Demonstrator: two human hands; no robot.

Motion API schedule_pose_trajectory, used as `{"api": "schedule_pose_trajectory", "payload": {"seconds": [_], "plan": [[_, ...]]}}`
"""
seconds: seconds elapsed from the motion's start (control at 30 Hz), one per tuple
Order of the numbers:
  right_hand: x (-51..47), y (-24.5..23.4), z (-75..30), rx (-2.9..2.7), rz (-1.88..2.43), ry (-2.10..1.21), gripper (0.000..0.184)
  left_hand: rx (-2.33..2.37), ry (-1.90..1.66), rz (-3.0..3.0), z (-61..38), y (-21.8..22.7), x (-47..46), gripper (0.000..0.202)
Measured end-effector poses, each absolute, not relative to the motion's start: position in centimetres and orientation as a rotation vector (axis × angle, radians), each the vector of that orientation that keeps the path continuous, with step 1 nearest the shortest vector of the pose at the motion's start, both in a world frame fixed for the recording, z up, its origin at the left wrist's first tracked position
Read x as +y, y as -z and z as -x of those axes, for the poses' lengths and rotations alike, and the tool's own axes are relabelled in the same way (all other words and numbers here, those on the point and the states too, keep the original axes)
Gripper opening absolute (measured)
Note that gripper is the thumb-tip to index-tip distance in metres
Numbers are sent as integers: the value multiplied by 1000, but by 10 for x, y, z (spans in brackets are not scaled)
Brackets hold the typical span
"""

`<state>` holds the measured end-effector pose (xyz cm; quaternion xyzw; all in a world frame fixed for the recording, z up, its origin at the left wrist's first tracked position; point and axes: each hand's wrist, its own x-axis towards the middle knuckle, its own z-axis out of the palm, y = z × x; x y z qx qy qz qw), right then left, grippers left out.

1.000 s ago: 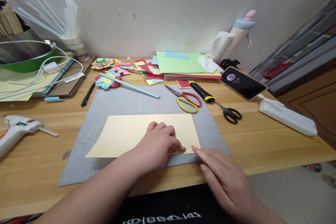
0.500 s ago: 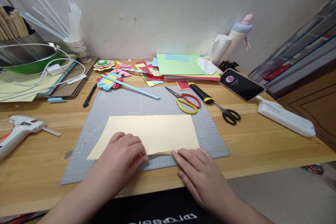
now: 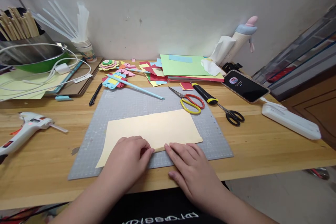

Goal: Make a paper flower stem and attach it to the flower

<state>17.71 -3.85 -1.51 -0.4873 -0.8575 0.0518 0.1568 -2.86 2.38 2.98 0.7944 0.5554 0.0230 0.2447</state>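
As the left hand [image 3: 128, 154] pinches its edge, cream paper [image 3: 154, 126] spreads beyond

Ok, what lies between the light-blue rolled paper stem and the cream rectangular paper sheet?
Only a bare stretch of grey, gridded cutting mat, seen in the head view, lies between the stem and the sheet.

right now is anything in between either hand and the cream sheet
Nothing visible: the left hand and right hand both touch the near edge of the cream sheet. The red-and-yellow scissors lie by its far right corner, away from both hands.
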Motion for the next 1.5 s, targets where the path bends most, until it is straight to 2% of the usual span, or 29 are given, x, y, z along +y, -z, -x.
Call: {"api": "schedule_pose_trajectory", "payload": {"seconds": [0.47,0.7,1.1,1.27,1.5], "plan": [[-37,15,-174,-2438,1416,-188,47,1479,-5,-2257,29,-31,28,23],[-38,15,-174,-2445,1416,-200,47,1445,22,-2337,17,-31,30,29],[-34,12,-172,-2434,1441,-267,44,1391,46,-2367,20,-30,33,27],[-34,12,-173,-2440,1430,-254,45,1440,-8,-2248,40,-29,31,22],[-34,13,-173,-2431,1405,-232,45,1494,-56,-2195,82,-23,16,28]]}}
